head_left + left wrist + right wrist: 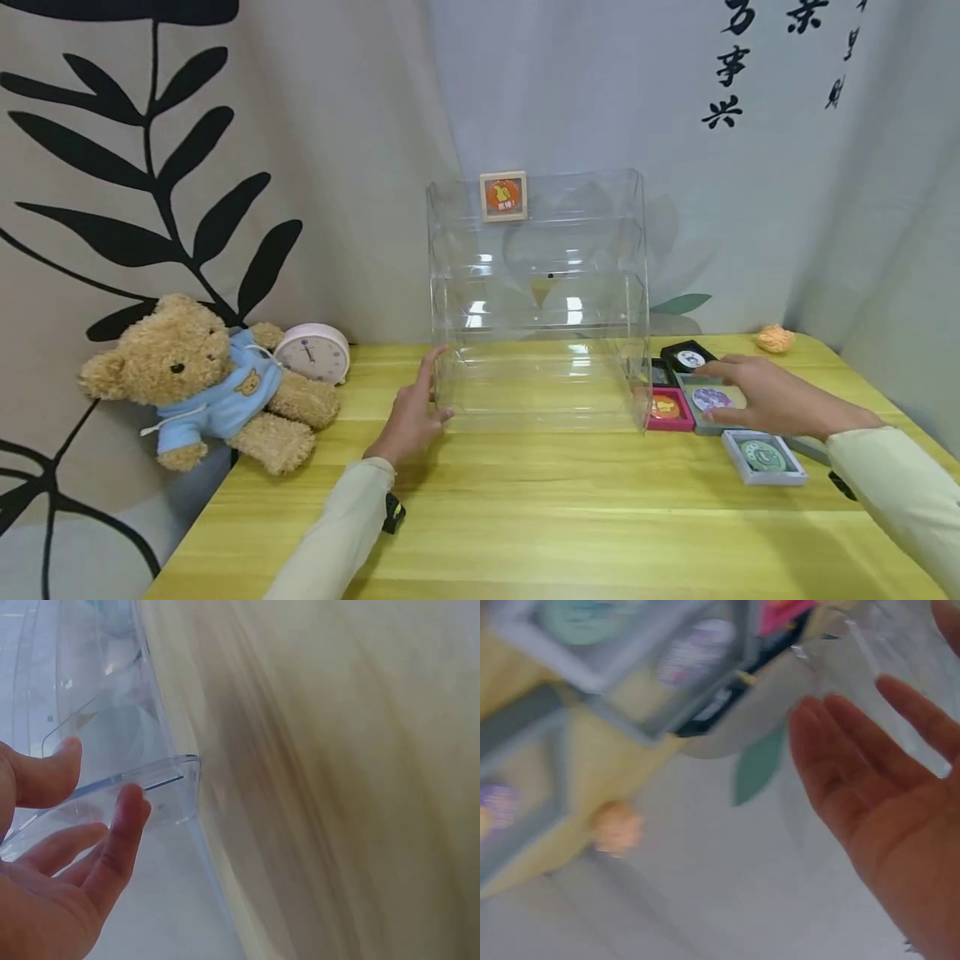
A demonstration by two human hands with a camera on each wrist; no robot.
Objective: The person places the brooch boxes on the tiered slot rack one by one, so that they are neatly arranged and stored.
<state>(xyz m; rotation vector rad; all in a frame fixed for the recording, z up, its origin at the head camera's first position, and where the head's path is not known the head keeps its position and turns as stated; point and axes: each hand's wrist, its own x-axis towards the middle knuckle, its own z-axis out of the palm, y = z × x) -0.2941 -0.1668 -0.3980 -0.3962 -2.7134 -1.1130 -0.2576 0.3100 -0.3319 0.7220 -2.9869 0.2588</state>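
My right hand (pixel 772 397) is loosely spread just over a grey square frame with a purple round badge (pixel 708 399), kinda toward the back right corner of the yellow wood-grain table (pixel 525 517). My left hand (pixel 412 419) is spread too, right up at the left side of the clear plastic tiered rack (pixel 540 329).

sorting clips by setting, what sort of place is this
Probably a curtained-off tabletop corner, perhaps in a home: a wood-grain table, printed fabric hangings behind it and a teddy bear.

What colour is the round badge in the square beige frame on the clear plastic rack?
Orange badge, yellow and white markings; best in the head view.
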